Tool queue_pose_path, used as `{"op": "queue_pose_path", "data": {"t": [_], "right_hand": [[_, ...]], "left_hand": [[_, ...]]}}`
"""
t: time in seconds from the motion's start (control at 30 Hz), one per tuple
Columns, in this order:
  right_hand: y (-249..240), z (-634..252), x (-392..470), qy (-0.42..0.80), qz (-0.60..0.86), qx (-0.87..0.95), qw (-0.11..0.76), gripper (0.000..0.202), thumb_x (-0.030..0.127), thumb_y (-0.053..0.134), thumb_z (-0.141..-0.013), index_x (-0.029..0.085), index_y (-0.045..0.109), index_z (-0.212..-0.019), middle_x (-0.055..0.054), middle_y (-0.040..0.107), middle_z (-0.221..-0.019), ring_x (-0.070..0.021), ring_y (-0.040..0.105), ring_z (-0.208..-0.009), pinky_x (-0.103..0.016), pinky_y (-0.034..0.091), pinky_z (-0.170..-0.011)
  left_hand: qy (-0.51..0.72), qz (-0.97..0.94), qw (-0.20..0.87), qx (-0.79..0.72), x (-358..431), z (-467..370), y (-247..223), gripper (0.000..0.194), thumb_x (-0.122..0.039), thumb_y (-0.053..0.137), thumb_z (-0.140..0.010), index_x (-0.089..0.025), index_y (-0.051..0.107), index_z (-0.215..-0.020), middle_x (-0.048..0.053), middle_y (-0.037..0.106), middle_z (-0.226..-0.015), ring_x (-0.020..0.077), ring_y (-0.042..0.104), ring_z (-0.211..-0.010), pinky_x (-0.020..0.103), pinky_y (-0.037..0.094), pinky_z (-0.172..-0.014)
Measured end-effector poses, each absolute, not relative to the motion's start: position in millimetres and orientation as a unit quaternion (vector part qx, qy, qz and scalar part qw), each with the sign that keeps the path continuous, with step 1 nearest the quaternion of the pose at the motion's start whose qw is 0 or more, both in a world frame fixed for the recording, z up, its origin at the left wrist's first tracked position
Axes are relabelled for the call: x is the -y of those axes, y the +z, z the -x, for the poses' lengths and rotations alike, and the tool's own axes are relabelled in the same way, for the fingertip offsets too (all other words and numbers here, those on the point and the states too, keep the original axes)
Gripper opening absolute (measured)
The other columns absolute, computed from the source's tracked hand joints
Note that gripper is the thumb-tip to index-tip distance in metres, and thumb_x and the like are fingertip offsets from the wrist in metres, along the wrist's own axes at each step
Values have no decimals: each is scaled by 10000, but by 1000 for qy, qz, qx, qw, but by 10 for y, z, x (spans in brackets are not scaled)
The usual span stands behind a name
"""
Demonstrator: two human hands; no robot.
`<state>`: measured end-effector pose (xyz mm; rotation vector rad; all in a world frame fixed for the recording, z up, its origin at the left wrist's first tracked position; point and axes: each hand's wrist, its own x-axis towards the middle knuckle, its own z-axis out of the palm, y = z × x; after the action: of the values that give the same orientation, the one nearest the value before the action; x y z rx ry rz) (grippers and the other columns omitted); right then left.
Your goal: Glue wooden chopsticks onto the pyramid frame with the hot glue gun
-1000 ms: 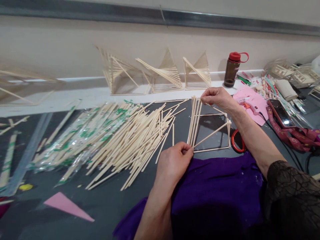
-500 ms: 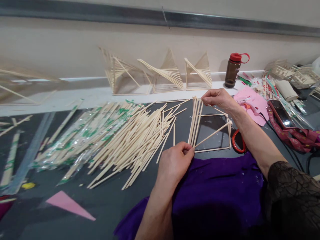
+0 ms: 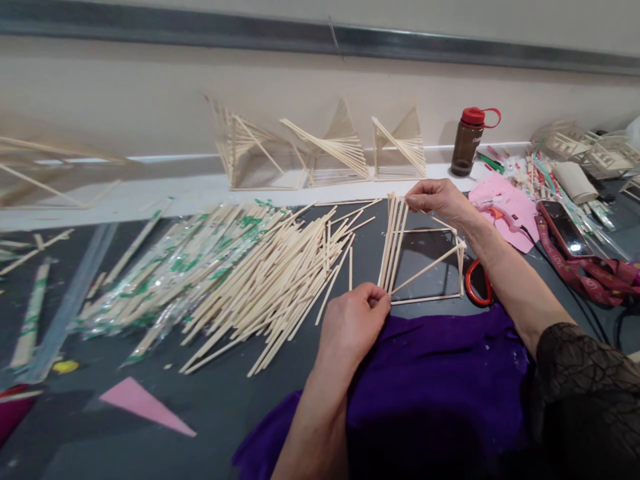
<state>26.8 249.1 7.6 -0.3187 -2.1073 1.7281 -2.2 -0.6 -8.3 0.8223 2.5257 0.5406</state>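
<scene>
A frame of thin wooden sticks [image 3: 426, 301] stands on the dark table in front of me, with several sticks fanned side by side along its left. My left hand [image 3: 356, 319] is closed in a pinch at the near lower end of that row. At the upper end, the thumb and fingers of my right hand [image 3: 434, 199] pinch a wooden stick [image 3: 403, 227] of the row. Both fingertips hide the stick's ends. Left of the frame lies a big loose pile of wooden sticks [image 3: 280, 287].
Finished stick structures [image 3: 330, 147] line the wall beside a red-capped bottle [image 3: 466, 143]. Plastic-wrapped sticks [image 3: 185, 247] lie left. To the right are red-handled scissors [image 3: 479, 298], a glue gun [image 3: 501, 208] on pink paper, a phone [image 3: 563, 227] and cords. Purple cloth [image 3: 435, 373] covers my front.
The view has shifted slightly, so everything sits a little further right. Both hands keep their pinches at the two ends of the stick row.
</scene>
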Motion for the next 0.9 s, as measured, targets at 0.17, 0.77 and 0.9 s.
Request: {"op": "queue_pose_path", "data": {"t": [0.17, 0.77, 0.9], "right_hand": [[62, -266, -2481, 615, 120, 752, 206, 115, 226, 721, -757, 143, 664, -703, 18, 618, -609, -74, 401, -544, -236, 291, -534], [102, -276, -2447, 672, 155, 705, 164, 150, 239, 714, -785, 126, 695, -688, -6, 657, -585, -72, 489, -519, -217, 374, -543], [94, -264, -2442, 678, 158, 698, 169, 143, 220, 702, -781, 122, 681, -680, -7, 656, -570, -69, 486, -502, -213, 364, -529]], "left_hand": [[203, -299, 207, -909, 9, 21, -90, 170, -290, 582, -862, -237, 703, -755, 4, 729, -664, 190, 685, -681, 277, 425, -644], [206, -294, 217, -908, 8, 23, -74, 175, -279, 574, -865, -224, 713, -774, 15, 734, -679, 200, 690, -707, 287, 434, -678], [200, -295, 219, -909, 6, 20, -71, 172, -276, 574, -873, -223, 707, -778, 11, 738, -702, 196, 694, -729, 281, 430, -684]]}}
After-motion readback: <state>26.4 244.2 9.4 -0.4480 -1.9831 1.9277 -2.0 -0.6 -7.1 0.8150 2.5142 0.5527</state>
